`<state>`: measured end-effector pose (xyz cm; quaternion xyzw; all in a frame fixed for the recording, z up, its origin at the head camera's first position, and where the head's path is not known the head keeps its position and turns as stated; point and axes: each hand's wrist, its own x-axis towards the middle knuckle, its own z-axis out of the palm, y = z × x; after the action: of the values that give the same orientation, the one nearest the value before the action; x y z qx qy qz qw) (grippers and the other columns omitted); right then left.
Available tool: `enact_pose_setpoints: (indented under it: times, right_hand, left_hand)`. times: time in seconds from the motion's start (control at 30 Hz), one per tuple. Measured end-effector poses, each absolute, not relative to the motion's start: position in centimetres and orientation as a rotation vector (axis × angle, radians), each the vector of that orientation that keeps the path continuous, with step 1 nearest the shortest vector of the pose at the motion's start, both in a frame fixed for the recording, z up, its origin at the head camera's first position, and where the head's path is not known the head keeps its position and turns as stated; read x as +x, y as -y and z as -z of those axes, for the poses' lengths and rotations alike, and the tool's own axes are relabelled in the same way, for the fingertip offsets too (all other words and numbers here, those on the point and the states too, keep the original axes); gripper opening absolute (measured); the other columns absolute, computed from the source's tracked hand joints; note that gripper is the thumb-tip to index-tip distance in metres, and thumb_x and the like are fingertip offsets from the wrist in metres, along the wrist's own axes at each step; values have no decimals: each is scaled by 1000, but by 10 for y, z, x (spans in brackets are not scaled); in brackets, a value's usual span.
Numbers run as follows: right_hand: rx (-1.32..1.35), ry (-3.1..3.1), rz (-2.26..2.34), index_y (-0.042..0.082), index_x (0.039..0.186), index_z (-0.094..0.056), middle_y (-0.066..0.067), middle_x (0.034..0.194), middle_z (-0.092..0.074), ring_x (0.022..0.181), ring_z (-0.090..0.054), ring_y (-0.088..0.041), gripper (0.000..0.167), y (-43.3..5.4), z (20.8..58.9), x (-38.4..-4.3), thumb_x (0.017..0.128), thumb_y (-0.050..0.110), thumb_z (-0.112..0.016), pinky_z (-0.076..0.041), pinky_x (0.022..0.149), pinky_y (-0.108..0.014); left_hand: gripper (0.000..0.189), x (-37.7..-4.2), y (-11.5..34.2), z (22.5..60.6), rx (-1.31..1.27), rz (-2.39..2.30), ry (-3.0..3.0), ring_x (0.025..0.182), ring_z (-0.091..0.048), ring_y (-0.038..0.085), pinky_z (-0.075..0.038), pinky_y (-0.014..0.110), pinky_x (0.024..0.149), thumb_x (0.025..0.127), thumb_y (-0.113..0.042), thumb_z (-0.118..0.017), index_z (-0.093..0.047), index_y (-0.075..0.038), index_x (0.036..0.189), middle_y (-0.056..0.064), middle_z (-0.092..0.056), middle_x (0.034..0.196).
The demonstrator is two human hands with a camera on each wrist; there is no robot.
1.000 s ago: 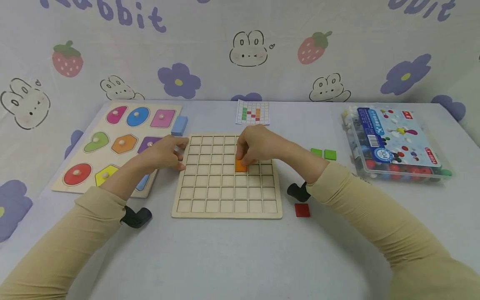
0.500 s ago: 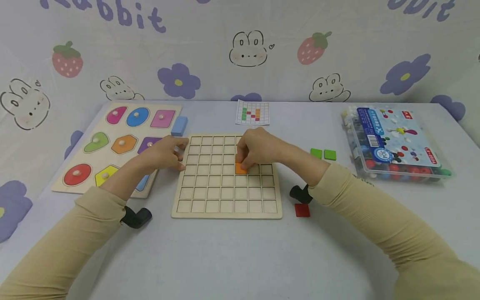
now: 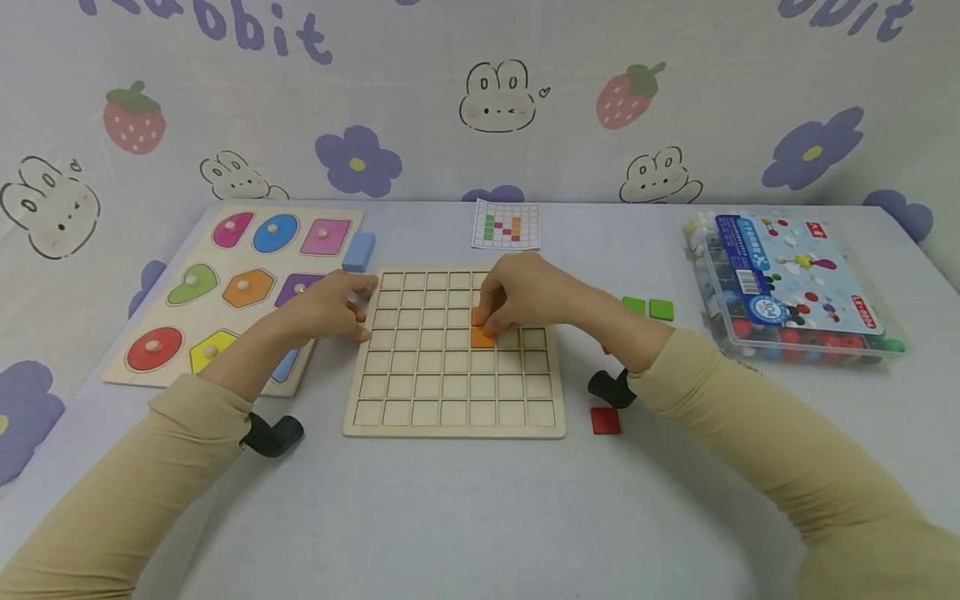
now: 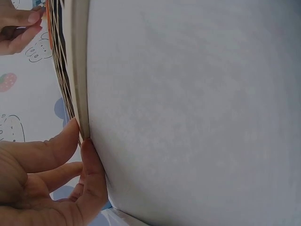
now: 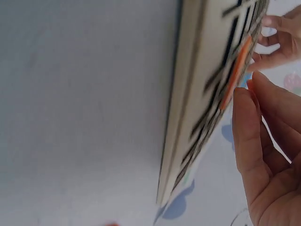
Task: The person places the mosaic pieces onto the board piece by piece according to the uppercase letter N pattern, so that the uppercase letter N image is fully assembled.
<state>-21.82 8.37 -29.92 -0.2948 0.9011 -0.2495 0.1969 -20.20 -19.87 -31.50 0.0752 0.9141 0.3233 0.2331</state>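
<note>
In the head view a wooden grid board (image 3: 453, 433) lies on the table. My left hand (image 3: 330, 307) rests at its left edge, fingers and thumb spread along the rim; the left wrist view shows the fingertips (image 4: 89, 146) against the board's side. Over the board, my right hand (image 3: 528, 292) pinches an orange square tile (image 5: 250, 84), mostly hidden between thumb and fingertip. Just beneath those fingers an orange tile (image 3: 482, 337) lies in the grid, also seen in the right wrist view as an orange strip (image 5: 236, 73).
A printed pattern card (image 3: 506, 225) lies behind the board. To the right are green tiles (image 3: 661, 310), a red tile (image 3: 606, 421) and a clear bead box (image 3: 795, 283). A knobbed shape puzzle (image 3: 225, 333) and a blue block (image 3: 359, 252) are at the left.
My right hand has shifted slightly right above the orange tile, baring more orange behind it. A red edge now shows beside the right forearm. The left hand stays put.
</note>
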Motion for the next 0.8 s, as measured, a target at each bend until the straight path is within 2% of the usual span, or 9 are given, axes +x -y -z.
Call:
enact_pose_setpoints:
  times: [0.3,0.5,0.8]
  right_hand:
    - [-717,-2584,664,8,97,-75,-6,85,-71,75,-63,-17,12,-117,279,-224,86,13,-74,-51,70,-26]
    - [-667,-2615,617,10,102,-75,-5,94,-72,81,-65,-18,15,-149,271,-235,87,13,-73,-50,73,-29]
    - [-585,-2553,505,12,103,-73,-6,101,-69,93,-62,-20,17,-182,282,-252,86,14,-73,-52,85,-36]
  left_hand:
    - [83,-201,199,314,209,-887,-2507,111,-50,29,-43,30,83,87,3,-69,-23,2,155,23,-39,151]
    - [83,-200,198,311,216,-890,-2505,108,-50,28,-43,30,81,87,4,-69,-22,3,155,24,-39,151]
    - [83,-199,196,310,223,-902,-2504,106,-50,28,-42,30,80,86,4,-69,-22,5,154,25,-39,150]
